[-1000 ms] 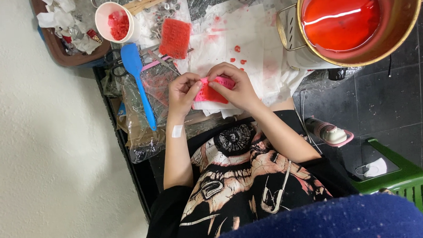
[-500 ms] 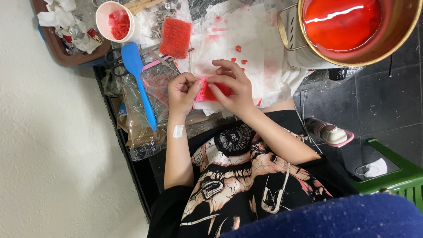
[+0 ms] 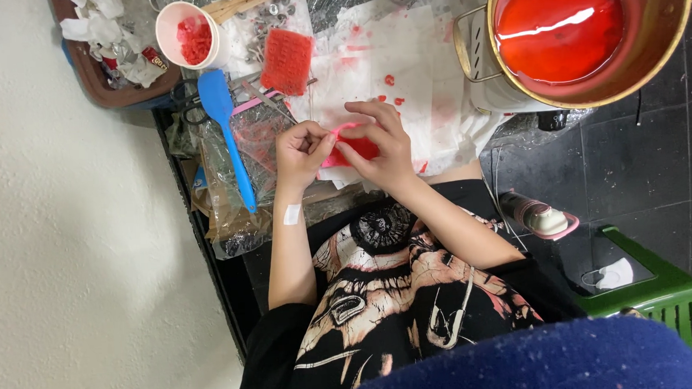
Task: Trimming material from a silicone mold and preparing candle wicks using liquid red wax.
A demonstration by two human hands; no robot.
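Both forearms reach from the near edge toward the far side and meet over the stained white paper (image 3: pixel 410 65) on the table (image 3: pixel 221 217). The left hand (image 3: pixel 303 151) is curled, its fingers (image 3: pixel 320 144) pinched tightly together on the left end of a small red piece (image 3: pixel 357 148); a white plaster (image 3: pixel 292 214) sits on that wrist. The right hand (image 3: pixel 381 145) arches over the same red piece, fingers bent and closed on it from the right and from above, so that both hands grip it just above the paper's near edge. A thin pink strip (image 3: pixel 342 129) curves between the two hands; where it ends is hidden by the fingers. Most of the red piece is covered by the right hand, and its shape cannot be made out. Left of the hands a blue spatula (image 3: pixel 228 130) lies on crumpled clear plastic (image 3: pixel 229 216). Farther off lie a red textured pad (image 3: pixel 287 60) and a white cup (image 3: pixel 188 35) with red bits inside. At far right a metal pot (image 3: pixel 669 39) holds red liquid (image 3: pixel 562 31); its rim is cut off by the frame's top. A brown tray (image 3: pixel 116 92) of scraps at far left is likewise cut off. A green stool (image 3: pixel 667 296) stands on the dark floor at near right.
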